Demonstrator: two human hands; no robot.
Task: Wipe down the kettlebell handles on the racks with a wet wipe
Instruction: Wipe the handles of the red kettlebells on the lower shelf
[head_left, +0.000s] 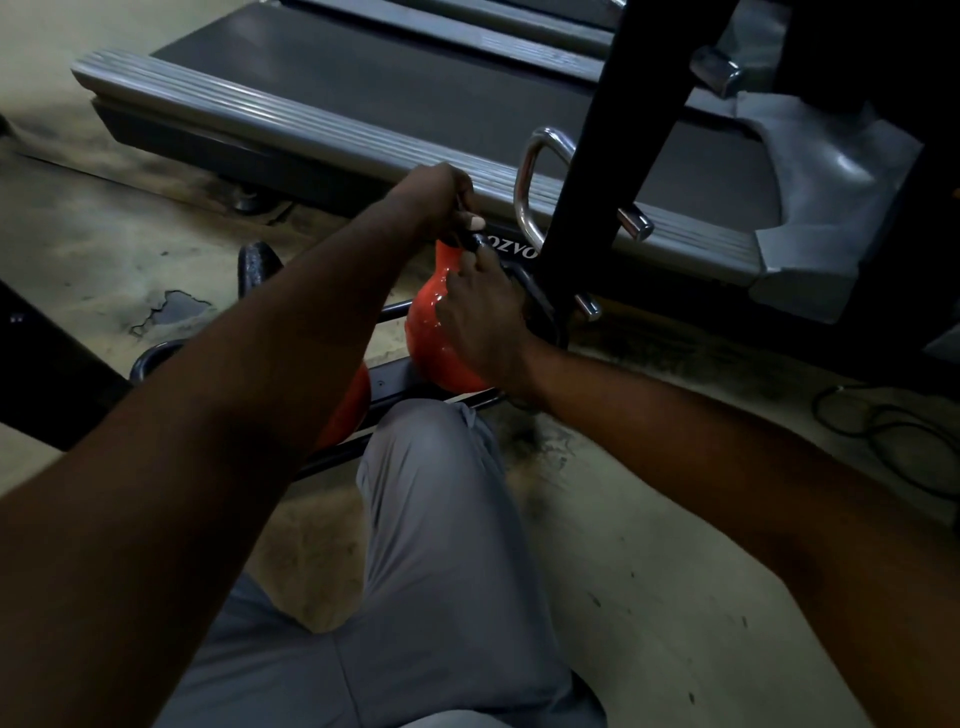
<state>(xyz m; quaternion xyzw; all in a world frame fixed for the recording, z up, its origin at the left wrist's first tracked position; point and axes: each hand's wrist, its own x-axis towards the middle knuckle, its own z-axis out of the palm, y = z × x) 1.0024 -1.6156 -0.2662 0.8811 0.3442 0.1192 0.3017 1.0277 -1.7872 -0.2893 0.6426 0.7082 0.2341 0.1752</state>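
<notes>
Bare arms (270, 374) — lt. grey trousers (441, 545)

A grey treadmill (363, 98) lies across the back on the stained concrete floor (649, 545). A black cable (878, 413) coils at right, near a black upright post (623, 130) with chrome pegs (636, 223).

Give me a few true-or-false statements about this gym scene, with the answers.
1. The kettlebell is orange. True.
2. The left hand grips its handle. True.
3. The right hand hangs in the air, touching nothing. False: it rests against the kettlebell's side.
4. A treadmill stands behind the kettlebell. True.
5. The person wears red trousers. False: the trousers are grey.
</notes>
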